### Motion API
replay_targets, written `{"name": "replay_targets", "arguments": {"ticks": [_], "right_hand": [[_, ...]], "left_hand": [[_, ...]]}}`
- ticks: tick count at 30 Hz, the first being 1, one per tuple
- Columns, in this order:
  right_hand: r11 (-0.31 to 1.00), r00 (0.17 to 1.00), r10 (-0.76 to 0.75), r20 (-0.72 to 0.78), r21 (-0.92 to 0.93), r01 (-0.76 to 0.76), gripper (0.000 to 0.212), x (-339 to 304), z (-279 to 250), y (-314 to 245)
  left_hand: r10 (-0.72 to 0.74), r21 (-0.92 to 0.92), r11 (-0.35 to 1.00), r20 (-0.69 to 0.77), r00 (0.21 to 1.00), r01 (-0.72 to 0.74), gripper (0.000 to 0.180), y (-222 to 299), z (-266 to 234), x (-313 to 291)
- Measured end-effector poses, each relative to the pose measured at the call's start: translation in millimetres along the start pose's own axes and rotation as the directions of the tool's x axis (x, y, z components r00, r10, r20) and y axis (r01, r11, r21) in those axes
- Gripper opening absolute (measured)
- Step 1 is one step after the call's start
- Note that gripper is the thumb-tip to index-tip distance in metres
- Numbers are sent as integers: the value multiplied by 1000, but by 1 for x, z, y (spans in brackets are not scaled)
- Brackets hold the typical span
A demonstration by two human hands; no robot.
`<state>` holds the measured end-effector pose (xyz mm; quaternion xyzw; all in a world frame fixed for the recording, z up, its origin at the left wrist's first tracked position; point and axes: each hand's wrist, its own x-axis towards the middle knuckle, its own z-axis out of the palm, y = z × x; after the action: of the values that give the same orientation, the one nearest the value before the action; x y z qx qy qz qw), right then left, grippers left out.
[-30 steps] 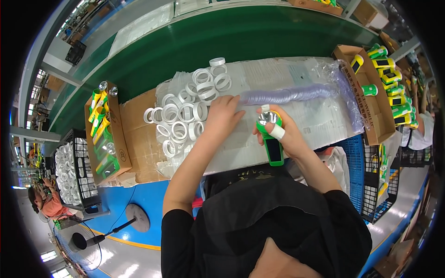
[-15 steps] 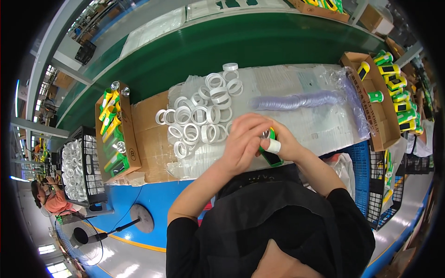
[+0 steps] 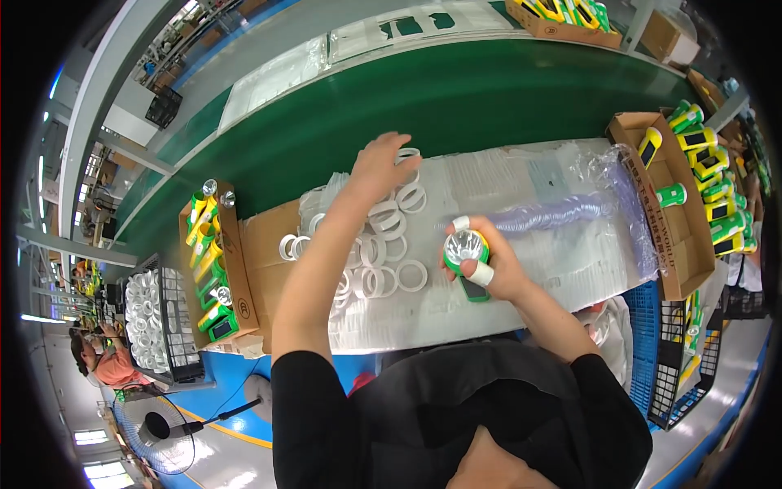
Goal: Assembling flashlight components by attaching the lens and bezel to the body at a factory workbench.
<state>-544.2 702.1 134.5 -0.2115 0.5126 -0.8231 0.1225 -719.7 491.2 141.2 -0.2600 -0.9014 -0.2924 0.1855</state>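
Note:
My left hand (image 3: 381, 167) is stretched out to the far edge of a pile of white rings (image 3: 387, 220). Its fingers and thumb close around one white ring (image 3: 409, 152) at the back of the pile. My right hand (image 3: 501, 265) grips a green and yellow flashlight (image 3: 476, 287) over the cardboard, to the right of the pile. The flashlight's clear, shiny reflector end (image 3: 466, 247) faces up. White tape wraps my right thumb and one finger. My left forearm hides part of the pile.
A row of clear, thin discs (image 3: 554, 213) lies across the cardboard. Cardboard boxes of green and yellow flashlights stand left (image 3: 244, 281) and right (image 3: 664, 236). A black crate of white rings (image 3: 147, 322) sits at far left, near a fan (image 3: 155, 425).
My hands were together on the flashlight. The left has let go and reached away to the rings; the right keeps the flashlight, its reflector now exposed. The view has shifted slightly.

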Motion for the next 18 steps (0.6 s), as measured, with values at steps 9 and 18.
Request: {"name": "replay_targets", "arguments": {"ticks": [9, 18], "right_hand": [[984, 954, -155, -258, -122, 127, 56, 8, -21, -35], [993, 996, -34, -85, -114, 24, 61, 15, -3, -40]], "left_hand": [[-183, -258, 913, 433, 882, 316, 19, 8, -18, 10], [31, -732, 332, 639, 769, 595, 18, 104, -82, -81]]}}
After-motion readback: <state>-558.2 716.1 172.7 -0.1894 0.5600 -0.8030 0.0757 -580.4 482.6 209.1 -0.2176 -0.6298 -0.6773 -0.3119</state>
